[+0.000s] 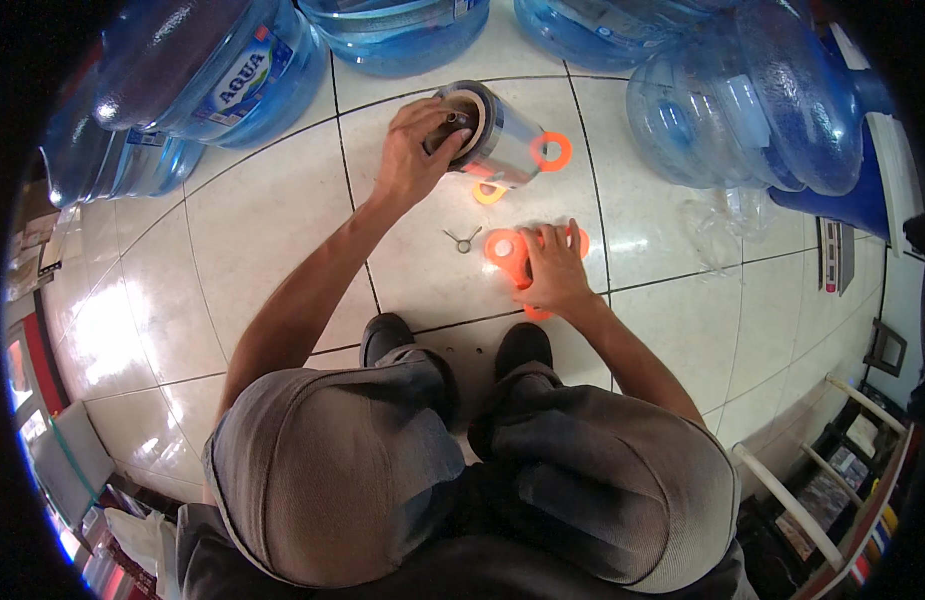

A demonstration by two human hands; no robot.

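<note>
A roll of clear plastic film (507,150) with a pale core stands tilted on the tiled floor. At its near-left end is my left hand (414,150), fingers and thumb closed round a dark cylindrical piece (444,128) at the mouth of the core. My right hand (557,270) lies closer to me, its fingers curled over an orange plastic piece (504,250) with rounded lobes; part of it is hidden under the hand. An orange ring (552,151) leans at the roll's right side, and a yellow-orange ring (489,193) lies just below the roll. Between my hands rests a small wire spring (464,241).
Large blue water bottles (247,85) stand at the far left, with another (397,40) behind the roll and more (747,110) at the right. Crumpled clear plastic (717,230) lies on the right-hand tiles. My shoes (523,352) are just below the orange piece. A white-railed rack (787,500) stands at the lower right.
</note>
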